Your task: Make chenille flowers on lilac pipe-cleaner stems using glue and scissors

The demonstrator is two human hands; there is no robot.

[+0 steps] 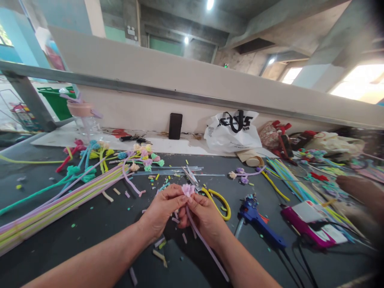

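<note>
Between my two hands is a small pale-pink pipe cleaner flower (pixel 188 190), its long lilac stem hanging down to the right past my wrist. My left hand (pixel 168 206) pinches the flower's left side with thumb and fingertips. On its other side my right hand (pixel 202 210) is closed around the flower's base and the top of the stem. Just beyond my hands lie scissors with yellow handles (pixel 226 206), blades spread. Short cut bits of pipe cleaner (pixel 162 244) are strewn beneath and around my hands.
A blue glue gun (pixel 261 226) and a magenta box (pixel 309 226) lie at right, near another person's blurred hand (pixel 357 188). Bundled pipe cleaners (pixel 66 196) and finished flowers (pixel 147 154) are at left. A phone (pixel 175 126), white bag (pixel 234 132) and clear bottle (pixel 87 120) stand behind.
</note>
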